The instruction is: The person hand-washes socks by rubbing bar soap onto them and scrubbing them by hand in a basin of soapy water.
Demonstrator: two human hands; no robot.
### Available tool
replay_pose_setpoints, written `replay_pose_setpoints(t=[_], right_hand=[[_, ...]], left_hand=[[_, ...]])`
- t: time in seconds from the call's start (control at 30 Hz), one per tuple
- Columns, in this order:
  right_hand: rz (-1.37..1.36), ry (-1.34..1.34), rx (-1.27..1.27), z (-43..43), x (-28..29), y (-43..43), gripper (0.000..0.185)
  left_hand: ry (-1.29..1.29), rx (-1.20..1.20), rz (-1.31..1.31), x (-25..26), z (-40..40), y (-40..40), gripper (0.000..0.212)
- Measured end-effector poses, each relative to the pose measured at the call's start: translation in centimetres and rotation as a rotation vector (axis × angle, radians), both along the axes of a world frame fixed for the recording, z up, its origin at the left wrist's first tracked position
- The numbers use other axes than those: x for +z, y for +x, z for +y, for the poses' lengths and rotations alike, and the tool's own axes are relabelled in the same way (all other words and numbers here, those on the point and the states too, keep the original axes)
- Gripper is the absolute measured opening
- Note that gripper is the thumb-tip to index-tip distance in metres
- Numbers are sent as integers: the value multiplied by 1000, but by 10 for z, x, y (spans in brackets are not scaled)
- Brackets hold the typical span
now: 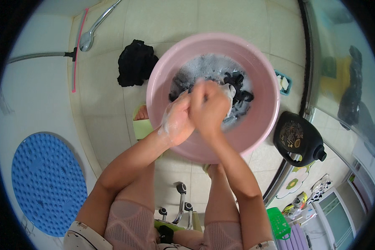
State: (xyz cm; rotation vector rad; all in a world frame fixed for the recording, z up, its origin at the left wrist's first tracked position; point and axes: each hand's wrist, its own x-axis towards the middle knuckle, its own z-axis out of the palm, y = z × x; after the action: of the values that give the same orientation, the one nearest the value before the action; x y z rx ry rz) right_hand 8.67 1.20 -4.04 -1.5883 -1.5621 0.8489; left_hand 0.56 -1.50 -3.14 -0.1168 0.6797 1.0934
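My left hand [178, 117], wet with suds at the wrist, and my right hand [208, 107], blurred and curled, are pressed together above a pink plastic basin [262, 128]. A piece of white cloth [230, 97] shows beside and under the right hand; how the hands grip it is partly hidden. In the basin, dark cloth [236, 82] lies in foamy water [206, 64]. On the tiles left of the basin sits a bunched black garment [135, 63].
Right of the basin are a small blue tray [286, 91] with white bars and a black jug [296, 139] beside the door track. A shower head [86, 40] lies upper left. A blue bumpy mat [49, 184] leans at the left. A wheeled stool base [180, 206] stands between the legs.
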Motion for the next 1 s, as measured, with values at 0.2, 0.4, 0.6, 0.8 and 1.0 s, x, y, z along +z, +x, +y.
replay_pose_setpoints(t=[0.2, 0.4, 0.6, 0.8, 1.0], right_hand=[[-20, 44, -9, 23, -4, 23, 27], [-29, 289, 7, -16, -2, 1, 24], [-24, -35, -290, 43, -37, 44, 32], [695, -500, -264, 53, -32, 74, 36], [1010, -819, 14, 44, -10, 96, 37]], left_hand=[[21, -45, -61, -9, 2, 4, 46], [225, -73, -80, -20, 1, 4, 50], [-63, -74, 50, 6, 2, 13, 53], [60, -76, 47, 9, 12, -7, 44], [150, -120, 251, 3, 7, -21, 40]])
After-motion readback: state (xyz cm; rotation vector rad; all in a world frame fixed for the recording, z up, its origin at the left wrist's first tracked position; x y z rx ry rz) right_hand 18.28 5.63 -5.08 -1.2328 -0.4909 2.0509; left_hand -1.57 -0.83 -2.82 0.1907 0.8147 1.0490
